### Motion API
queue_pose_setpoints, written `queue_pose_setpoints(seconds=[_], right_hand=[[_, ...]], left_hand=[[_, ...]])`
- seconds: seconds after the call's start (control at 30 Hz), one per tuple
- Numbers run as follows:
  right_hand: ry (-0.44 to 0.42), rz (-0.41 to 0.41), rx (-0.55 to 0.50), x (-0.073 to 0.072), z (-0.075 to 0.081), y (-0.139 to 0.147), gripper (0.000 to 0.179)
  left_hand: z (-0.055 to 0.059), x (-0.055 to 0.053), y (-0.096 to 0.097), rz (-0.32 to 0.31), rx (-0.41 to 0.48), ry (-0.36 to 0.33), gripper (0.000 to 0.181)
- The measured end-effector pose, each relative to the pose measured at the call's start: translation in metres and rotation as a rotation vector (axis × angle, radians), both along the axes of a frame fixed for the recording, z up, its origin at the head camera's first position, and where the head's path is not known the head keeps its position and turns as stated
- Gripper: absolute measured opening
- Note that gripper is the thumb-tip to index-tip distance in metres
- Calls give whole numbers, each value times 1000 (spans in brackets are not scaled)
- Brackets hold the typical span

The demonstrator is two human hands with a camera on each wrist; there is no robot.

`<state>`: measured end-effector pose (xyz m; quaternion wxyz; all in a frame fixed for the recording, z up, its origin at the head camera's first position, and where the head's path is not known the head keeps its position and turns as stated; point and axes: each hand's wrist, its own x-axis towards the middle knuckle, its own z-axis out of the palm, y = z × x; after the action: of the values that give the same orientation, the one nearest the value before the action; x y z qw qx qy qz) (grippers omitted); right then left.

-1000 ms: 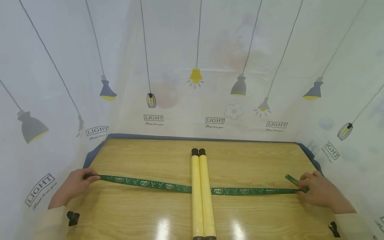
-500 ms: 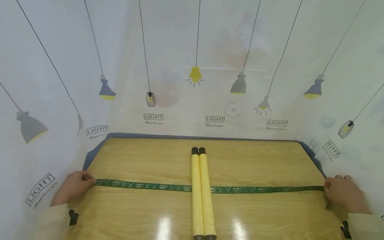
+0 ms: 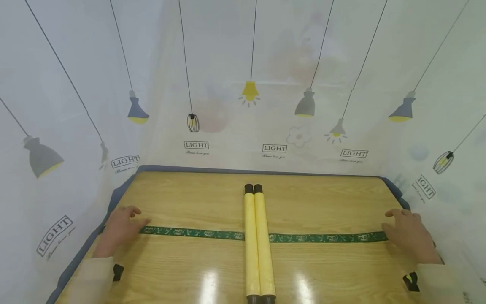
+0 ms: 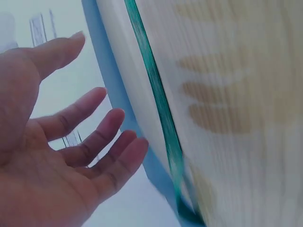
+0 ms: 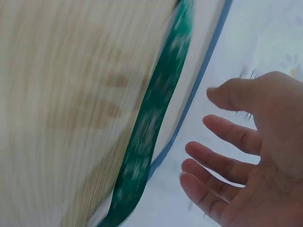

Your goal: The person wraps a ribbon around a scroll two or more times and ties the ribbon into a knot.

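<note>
A green ribbon [image 3: 319,238] with pale printing lies crosswise over the wooden table. Two yellow rolls [image 3: 252,245] with dark end caps lie side by side on top of its middle, pointing away from me. My left hand [image 3: 120,228] hovers by the ribbon's left part, fingers spread and holding nothing; the left wrist view shows the ribbon [image 4: 158,90] apart from the fingers. By the right part is my right hand [image 3: 408,232], fingers loosely bent and free, with the ribbon [image 5: 147,123] beside it in the right wrist view.
The wooden table [image 3: 182,194] has a blue cloth edge [image 3: 228,170] at its back and sides. A pale curtain [image 3: 212,55] printed with hanging lamps surrounds it. Light reflections show near the table's front.
Both hands pinched the ribbon ends, and the right hand drew its end outward, straightening the ribbon. Now both have let go and moved slightly inward. The rolls stay in place.
</note>
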<state>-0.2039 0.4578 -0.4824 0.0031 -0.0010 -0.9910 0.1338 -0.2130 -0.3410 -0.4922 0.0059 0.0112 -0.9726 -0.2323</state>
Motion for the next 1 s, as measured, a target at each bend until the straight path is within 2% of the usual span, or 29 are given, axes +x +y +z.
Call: queue_pose_setpoints(seconds=[0.2, 0.37, 0.57, 0.77, 1.0], right_hand=[[7, 65, -25, -5, -10, -40, 48], [-42, 49, -69, -4, -8, -73, 50], [-89, 35, -117, 5, -2, -112, 50], [-174, -1, -147, 15, -2, -147, 49], [-295, -95, -108, 17, -4, -170, 65]], left_hand=[[0, 0, 57, -18, 76, -51, 56], [0, 2, 104, -11, 84, -97, 47], [2, 8, 152, -6, 104, -169, 57], [4, 12, 181, 4, 46, -213, 68], [2, 10, 194, 63, -34, -257, 67]])
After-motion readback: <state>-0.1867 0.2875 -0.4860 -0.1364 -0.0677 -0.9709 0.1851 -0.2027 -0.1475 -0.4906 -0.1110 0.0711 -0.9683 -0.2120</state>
